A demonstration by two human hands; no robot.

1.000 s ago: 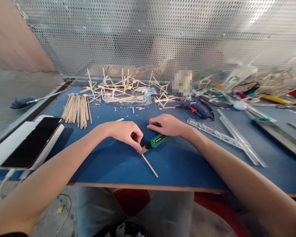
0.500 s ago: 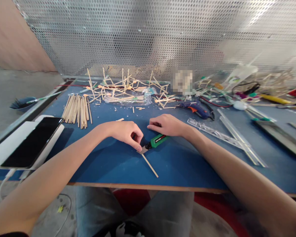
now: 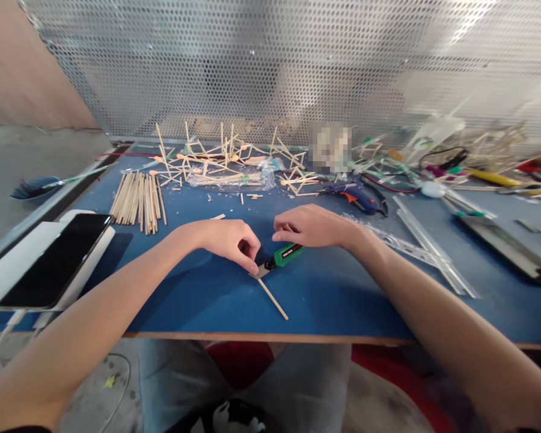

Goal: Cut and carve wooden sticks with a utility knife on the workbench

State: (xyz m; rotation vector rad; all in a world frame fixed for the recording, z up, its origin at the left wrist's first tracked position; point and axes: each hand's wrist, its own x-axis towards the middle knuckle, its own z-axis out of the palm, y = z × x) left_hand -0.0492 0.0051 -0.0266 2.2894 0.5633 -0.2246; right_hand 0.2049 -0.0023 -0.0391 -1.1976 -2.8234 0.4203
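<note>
My left hand (image 3: 234, 243) is closed, thumb and finger pinching the upper end of a thin wooden stick (image 3: 273, 299) on the blue table. The stick's other end points toward the front edge. Across it, beside my left fingertips, lies the blade of a green utility knife (image 3: 288, 255). My right hand (image 3: 309, 225) is curled over the rear of the knife's handle, which it hides; its fingers are bent around it. A short stick piece (image 3: 219, 216) lies just behind my left hand.
At left are a bundle of wooden sticks (image 3: 139, 201) and a phone (image 3: 56, 258) with white cables. Stick assemblies (image 3: 225, 157) stand along the back. To the right lie a blue glue gun (image 3: 360, 197), clear glue sticks (image 3: 433, 246), a clear ruler (image 3: 406, 245) and a dark tray (image 3: 509, 246).
My right hand has risen slightly, its wrist lifting a little. The knife blade and my left hand stay at the same spot on the stick; the view has shifted slightly.
</note>
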